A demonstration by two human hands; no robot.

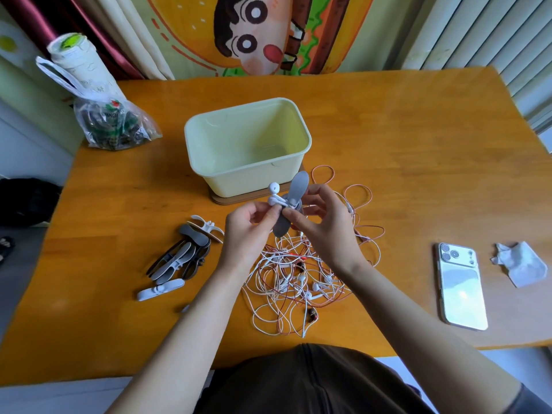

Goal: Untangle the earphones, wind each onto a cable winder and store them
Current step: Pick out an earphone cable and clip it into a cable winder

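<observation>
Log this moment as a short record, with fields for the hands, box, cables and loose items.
left hand: pinches white earbuds against the winder
right hand: grips grey winder above the table
box: pale yellow, open, nothing visible inside, behind the hands
cable tangle: white, pink and red cords piled on the table under the hands
spare winders: heap to the left of the tangle
other: phone face down at right, crumpled tissue beside it, plastic bag far left

Head camera, looking forward-down, close over table (pixel 388 138).
</observation>
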